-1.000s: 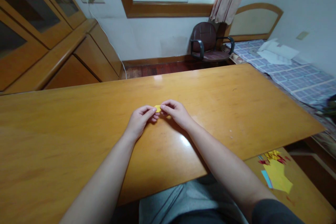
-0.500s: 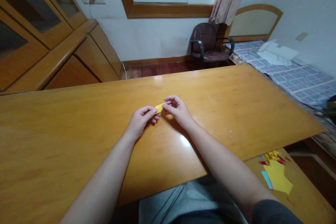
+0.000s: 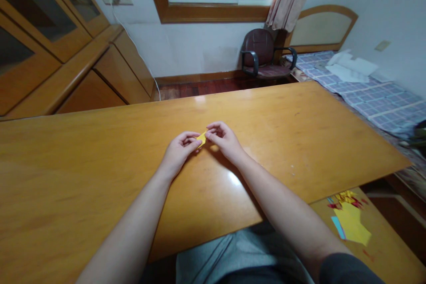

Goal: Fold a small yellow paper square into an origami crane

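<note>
A small folded piece of yellow paper is pinched between both hands just above the middle of a wooden table. My left hand grips its left end with curled fingers. My right hand pinches its right end with thumb and forefinger. Most of the paper is hidden behind the fingertips.
Yellow, red and blue paper sheets and scraps lie on a lower surface at the bottom right. A dark office chair stands under the window. A bed with a checked cover lies to the right, wooden cabinets to the left.
Both hands lifted the yellow paper slightly and tilted it, the right hand rising a little; the left hand's fingers curled more around its end.
</note>
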Motion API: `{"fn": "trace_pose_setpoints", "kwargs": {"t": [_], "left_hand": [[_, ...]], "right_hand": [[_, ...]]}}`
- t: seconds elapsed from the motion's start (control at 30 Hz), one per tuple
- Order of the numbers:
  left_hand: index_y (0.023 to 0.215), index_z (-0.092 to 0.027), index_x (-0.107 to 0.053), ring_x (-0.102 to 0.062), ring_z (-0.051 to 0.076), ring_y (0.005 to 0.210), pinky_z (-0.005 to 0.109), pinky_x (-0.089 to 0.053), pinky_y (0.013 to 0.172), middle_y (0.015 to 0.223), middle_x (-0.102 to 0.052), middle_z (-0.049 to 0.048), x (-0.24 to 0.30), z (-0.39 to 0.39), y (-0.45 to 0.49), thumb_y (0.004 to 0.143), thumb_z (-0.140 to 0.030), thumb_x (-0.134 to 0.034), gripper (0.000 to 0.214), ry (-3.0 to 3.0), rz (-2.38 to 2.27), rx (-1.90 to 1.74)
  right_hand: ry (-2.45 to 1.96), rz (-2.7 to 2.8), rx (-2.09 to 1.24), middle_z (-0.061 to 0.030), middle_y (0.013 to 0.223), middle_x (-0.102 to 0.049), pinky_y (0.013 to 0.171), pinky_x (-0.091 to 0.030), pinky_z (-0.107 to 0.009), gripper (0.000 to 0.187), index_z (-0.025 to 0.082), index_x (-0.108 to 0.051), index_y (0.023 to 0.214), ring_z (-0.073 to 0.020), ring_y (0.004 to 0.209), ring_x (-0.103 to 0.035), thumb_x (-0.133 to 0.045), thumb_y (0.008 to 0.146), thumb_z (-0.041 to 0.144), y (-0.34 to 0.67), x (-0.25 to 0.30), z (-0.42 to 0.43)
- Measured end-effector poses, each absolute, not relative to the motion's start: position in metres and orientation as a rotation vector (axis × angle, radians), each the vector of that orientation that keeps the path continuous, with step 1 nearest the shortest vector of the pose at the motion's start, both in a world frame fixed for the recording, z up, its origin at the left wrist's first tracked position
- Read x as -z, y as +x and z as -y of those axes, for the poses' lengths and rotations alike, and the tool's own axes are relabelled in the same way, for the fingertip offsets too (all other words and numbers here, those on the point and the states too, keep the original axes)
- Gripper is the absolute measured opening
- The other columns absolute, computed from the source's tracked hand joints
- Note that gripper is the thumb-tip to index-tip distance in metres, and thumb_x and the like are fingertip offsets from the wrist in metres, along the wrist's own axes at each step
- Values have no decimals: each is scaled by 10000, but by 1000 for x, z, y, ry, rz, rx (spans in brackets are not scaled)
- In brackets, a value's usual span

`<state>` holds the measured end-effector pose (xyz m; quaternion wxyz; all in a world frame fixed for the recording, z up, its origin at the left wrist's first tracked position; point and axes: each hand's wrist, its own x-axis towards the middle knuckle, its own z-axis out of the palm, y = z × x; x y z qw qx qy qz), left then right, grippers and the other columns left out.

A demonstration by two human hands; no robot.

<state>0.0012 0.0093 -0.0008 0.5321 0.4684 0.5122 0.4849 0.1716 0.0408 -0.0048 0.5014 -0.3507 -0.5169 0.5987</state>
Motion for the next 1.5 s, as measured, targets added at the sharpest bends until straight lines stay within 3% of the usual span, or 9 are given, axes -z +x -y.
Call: {"fn": "trace_pose_setpoints", "kwargs": {"t": [0.23,0.57,1.5], "left_hand": [[960,-174,-651,-614,124,624,241,-488,649,671,-627,-28,3,-11,-1,678,-383,-812,386,1127,-1219,-1207],[1071,-180,-616,-619,124,639,250,-494,670,686,-631,-40,0,-10,2,693,-364,-802,460,1168,-1194,-1213],[1055,-183,-610,-639,134,637,244,-491,648,662,-645,-34,0,-9,2,686,-376,-814,464,1104,-1175,-1197]], "right_hand": [[-826,1235,-1527,17,827,-630,726,-466,-265,365,204,-604,996,-115,736,-576,-761,707,364,169,7,-41],[-916,1381,-1561,21,650,-603,592,-401,-236,282,158,-650,765,-103,600,-508,-707,740,434,170,5,-40],[-956,1396,-1534,17,665,-595,576,-379,-225,270,157,-657,752,-104,611,-501,-694,749,424,171,9,-40]]}}
